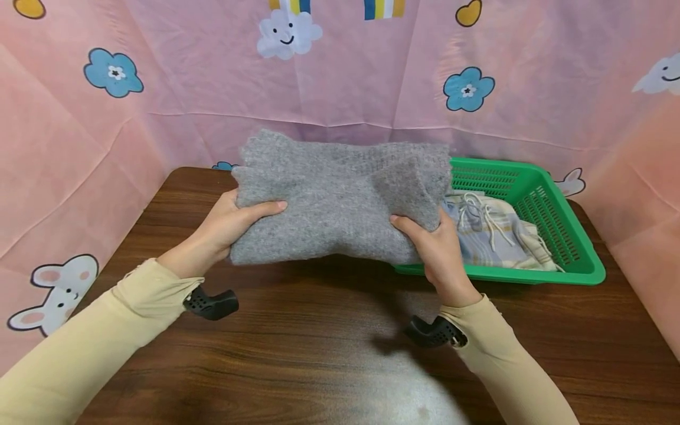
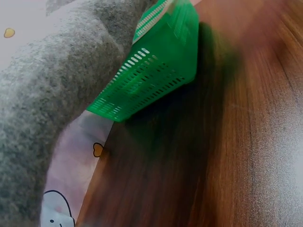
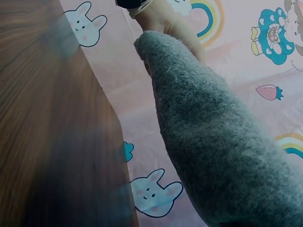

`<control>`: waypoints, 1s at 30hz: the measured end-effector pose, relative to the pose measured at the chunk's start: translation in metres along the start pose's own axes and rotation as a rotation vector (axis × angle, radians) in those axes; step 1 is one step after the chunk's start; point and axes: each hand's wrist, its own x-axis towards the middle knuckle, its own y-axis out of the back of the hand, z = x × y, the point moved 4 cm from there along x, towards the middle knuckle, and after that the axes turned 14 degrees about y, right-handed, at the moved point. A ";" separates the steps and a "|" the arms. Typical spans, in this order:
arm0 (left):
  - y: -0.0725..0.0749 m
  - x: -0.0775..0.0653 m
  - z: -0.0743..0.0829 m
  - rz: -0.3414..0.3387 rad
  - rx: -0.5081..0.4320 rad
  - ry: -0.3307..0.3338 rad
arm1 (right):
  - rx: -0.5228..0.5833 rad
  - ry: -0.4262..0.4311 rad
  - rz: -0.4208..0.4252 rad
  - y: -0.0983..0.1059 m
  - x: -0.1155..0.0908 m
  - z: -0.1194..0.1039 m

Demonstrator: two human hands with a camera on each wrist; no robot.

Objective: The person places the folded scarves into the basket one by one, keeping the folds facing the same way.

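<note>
A folded grey knitted garment (image 1: 334,200) is held up above the table, stretched between both hands. My left hand (image 1: 231,221) grips its left side, thumb on top and fingers hidden beneath. On the opposite side my right hand (image 1: 438,245) pinches the cloth in the same way, thumb over the front. In the left wrist view the grey garment (image 2: 61,80) fills the upper left. Seen from the right wrist, the garment (image 3: 213,137) hangs close to the camera, with the left hand (image 3: 165,21) behind its far end.
A green slotted plastic basket (image 1: 571,236) stands at the right rear of the brown wooden table (image 1: 297,354). In it lies a folded plaid garment (image 1: 491,230) with white drawstrings. Pink printed cloth (image 1: 350,71) encloses the back and sides. The grey garment overlaps the basket's left end in the head view.
</note>
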 end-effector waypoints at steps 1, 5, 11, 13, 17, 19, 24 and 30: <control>-0.001 0.000 0.000 0.001 0.006 0.000 | -0.005 -0.006 0.000 0.001 0.000 0.000; -0.003 0.000 0.001 -0.001 0.019 0.007 | -0.051 -0.083 0.014 0.006 -0.001 0.001; -0.008 0.001 0.003 0.000 0.031 0.006 | -0.055 -0.083 0.024 0.010 -0.002 -0.001; -0.009 0.001 0.004 0.003 0.043 -0.001 | -0.037 -0.051 0.020 0.011 -0.002 -0.002; -0.012 0.002 0.006 0.010 0.059 -0.017 | -0.013 -0.019 0.024 0.012 -0.003 -0.003; -0.014 0.002 0.007 0.008 0.056 -0.020 | -0.012 -0.021 0.029 0.014 -0.003 -0.002; -0.018 0.004 0.008 0.007 0.058 -0.019 | -0.010 -0.030 0.033 0.018 -0.004 -0.001; -0.022 0.005 0.008 0.001 0.059 -0.018 | -0.020 -0.025 0.040 0.023 -0.004 0.000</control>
